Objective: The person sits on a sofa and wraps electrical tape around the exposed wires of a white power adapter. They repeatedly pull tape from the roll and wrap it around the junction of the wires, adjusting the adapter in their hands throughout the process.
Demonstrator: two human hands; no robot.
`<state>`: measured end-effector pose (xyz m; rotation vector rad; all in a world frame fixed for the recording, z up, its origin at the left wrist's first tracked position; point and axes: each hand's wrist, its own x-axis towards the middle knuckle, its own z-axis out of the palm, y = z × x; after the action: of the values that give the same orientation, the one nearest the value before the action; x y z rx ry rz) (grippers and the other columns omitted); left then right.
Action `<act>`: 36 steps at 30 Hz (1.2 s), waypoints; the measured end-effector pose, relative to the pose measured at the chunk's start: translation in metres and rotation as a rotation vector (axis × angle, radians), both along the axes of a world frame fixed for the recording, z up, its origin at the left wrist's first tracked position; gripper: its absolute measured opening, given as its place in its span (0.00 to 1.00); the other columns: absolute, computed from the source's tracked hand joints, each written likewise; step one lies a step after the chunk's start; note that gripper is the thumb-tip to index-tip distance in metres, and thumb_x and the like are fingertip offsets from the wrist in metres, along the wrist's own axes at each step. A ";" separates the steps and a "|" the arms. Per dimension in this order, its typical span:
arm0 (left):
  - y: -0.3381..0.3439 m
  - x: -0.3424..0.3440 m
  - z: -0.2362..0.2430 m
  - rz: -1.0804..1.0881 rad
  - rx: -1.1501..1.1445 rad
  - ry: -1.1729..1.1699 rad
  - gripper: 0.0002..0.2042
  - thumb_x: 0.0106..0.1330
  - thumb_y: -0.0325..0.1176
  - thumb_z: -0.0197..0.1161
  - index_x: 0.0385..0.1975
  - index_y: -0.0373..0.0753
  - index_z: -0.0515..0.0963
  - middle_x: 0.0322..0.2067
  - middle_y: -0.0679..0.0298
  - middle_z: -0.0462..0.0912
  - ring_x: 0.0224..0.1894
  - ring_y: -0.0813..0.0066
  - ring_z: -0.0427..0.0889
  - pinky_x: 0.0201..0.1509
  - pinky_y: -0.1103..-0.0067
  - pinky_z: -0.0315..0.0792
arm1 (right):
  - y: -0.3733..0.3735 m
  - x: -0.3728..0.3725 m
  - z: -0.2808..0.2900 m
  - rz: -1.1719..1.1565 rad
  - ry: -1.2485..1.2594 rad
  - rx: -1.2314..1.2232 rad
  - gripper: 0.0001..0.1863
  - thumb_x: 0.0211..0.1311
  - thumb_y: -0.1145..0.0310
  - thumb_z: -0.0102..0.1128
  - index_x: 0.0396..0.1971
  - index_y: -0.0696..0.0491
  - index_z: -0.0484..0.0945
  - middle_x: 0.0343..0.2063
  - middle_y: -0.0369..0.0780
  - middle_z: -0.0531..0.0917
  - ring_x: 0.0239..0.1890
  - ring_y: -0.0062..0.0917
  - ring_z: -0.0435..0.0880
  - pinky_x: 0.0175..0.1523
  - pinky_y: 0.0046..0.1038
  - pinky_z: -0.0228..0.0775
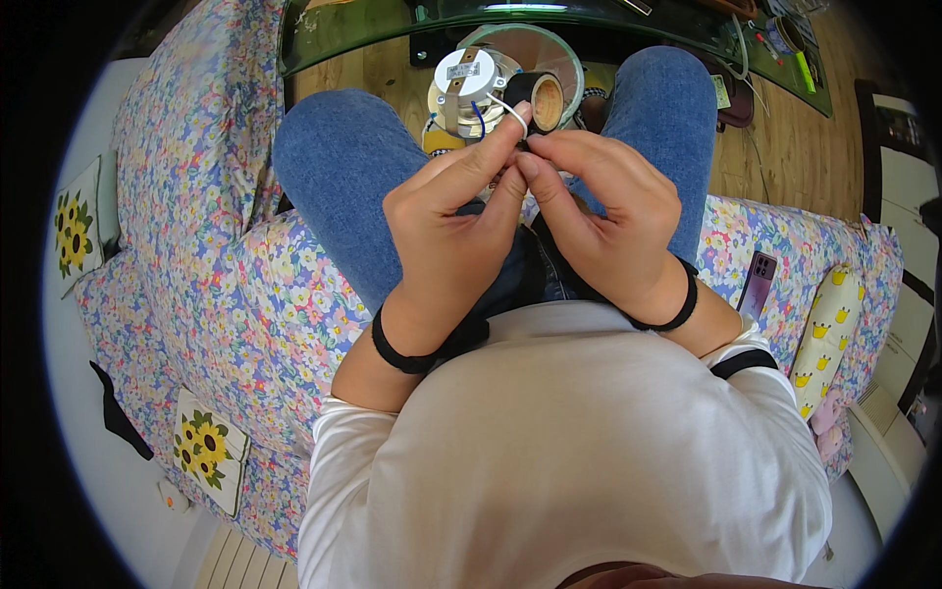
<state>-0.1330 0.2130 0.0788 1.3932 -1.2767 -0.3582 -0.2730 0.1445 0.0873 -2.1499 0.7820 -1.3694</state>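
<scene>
My left hand (446,211) pinches the end of a white wire (508,110) between thumb and forefinger. The wire runs up to a round white motor (469,71) with a metal strap across its top. A short blue wire (479,119) also sticks out of the motor. Thumb and forefinger of my right hand (623,211) are closed too, meeting my left fingertips at a small dark piece that I cannot make out. Just beyond the fingertips is a roll of black tape (522,89) with a cardboard core, beside the motor.
Between my knees, a round bin with a greenish rim (564,61) stands behind the motor and tape. A green glass table (363,37) runs along the far side. On the flowered cover (285,285) to my right lie a phone (756,283) and a crown-patterned cushion (827,339).
</scene>
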 end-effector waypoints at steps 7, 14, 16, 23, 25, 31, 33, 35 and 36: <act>-0.001 -0.003 0.002 -0.017 -0.005 -0.091 0.21 0.59 0.17 0.73 0.53 0.42 0.88 0.33 0.59 0.91 0.31 0.73 0.88 0.36 0.81 0.81 | 0.000 0.000 0.001 -0.026 0.039 0.025 0.07 0.53 0.75 0.76 0.31 0.56 0.86 0.30 0.40 0.88 0.31 0.34 0.88 0.35 0.29 0.80; -0.001 0.001 0.007 0.007 0.070 -0.092 0.21 0.56 0.24 0.77 0.52 0.42 0.89 0.35 0.58 0.91 0.35 0.70 0.91 0.40 0.79 0.82 | -0.012 -0.007 0.003 0.012 0.018 0.035 0.05 0.56 0.76 0.74 0.31 0.56 0.86 0.28 0.40 0.87 0.28 0.33 0.87 0.32 0.28 0.78; -0.001 0.004 0.006 0.031 0.077 -0.091 0.21 0.56 0.25 0.78 0.51 0.41 0.88 0.37 0.57 0.92 0.37 0.70 0.91 0.41 0.79 0.82 | -0.013 -0.011 0.005 0.068 0.036 0.143 0.05 0.58 0.76 0.74 0.32 0.57 0.86 0.29 0.41 0.87 0.29 0.31 0.87 0.33 0.27 0.78; 0.005 0.008 0.000 0.071 0.119 -0.092 0.21 0.55 0.28 0.80 0.51 0.39 0.88 0.37 0.56 0.91 0.38 0.69 0.92 0.43 0.78 0.82 | -0.014 -0.018 0.007 0.186 0.067 0.423 0.05 0.62 0.75 0.73 0.35 0.59 0.86 0.36 0.42 0.87 0.33 0.27 0.87 0.40 0.25 0.82; 0.005 0.009 -0.002 0.075 0.122 -0.097 0.22 0.54 0.29 0.80 0.52 0.39 0.88 0.37 0.56 0.91 0.38 0.69 0.91 0.43 0.78 0.82 | -0.013 -0.017 0.005 0.181 0.031 0.446 0.06 0.63 0.75 0.72 0.36 0.60 0.86 0.41 0.42 0.87 0.35 0.25 0.88 0.43 0.25 0.82; 0.009 0.009 -0.003 0.011 0.243 -0.001 0.24 0.60 0.24 0.78 0.58 0.31 0.83 0.45 0.56 0.90 0.45 0.74 0.90 0.52 0.79 0.83 | -0.010 -0.019 0.003 0.222 -0.049 0.760 0.07 0.66 0.74 0.71 0.38 0.61 0.85 0.53 0.45 0.84 0.46 0.25 0.88 0.49 0.23 0.81; 0.011 0.008 -0.002 0.017 0.267 -0.025 0.25 0.59 0.24 0.79 0.58 0.30 0.82 0.45 0.56 0.90 0.46 0.74 0.90 0.53 0.79 0.83 | -0.012 -0.021 0.005 0.226 0.009 0.713 0.06 0.67 0.74 0.70 0.37 0.61 0.85 0.54 0.45 0.84 0.49 0.25 0.87 0.50 0.23 0.81; 0.009 0.006 -0.002 0.060 0.200 -0.126 0.26 0.55 0.28 0.81 0.56 0.33 0.84 0.40 0.56 0.90 0.40 0.71 0.91 0.47 0.78 0.83 | -0.014 -0.022 0.007 0.257 0.081 0.564 0.03 0.67 0.76 0.68 0.36 0.60 0.84 0.55 0.46 0.84 0.50 0.24 0.87 0.51 0.24 0.81; 0.008 0.004 -0.001 0.081 0.171 -0.173 0.27 0.53 0.31 0.82 0.55 0.35 0.85 0.37 0.56 0.90 0.38 0.69 0.92 0.44 0.78 0.84 | -0.015 -0.022 0.007 0.273 0.116 0.489 0.02 0.67 0.76 0.68 0.36 0.59 0.84 0.55 0.46 0.84 0.51 0.24 0.87 0.51 0.24 0.81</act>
<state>-0.1287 0.2214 0.0774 1.6451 -1.3501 -0.3022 -0.2951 0.1298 0.0945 -1.8707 0.7411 -0.8196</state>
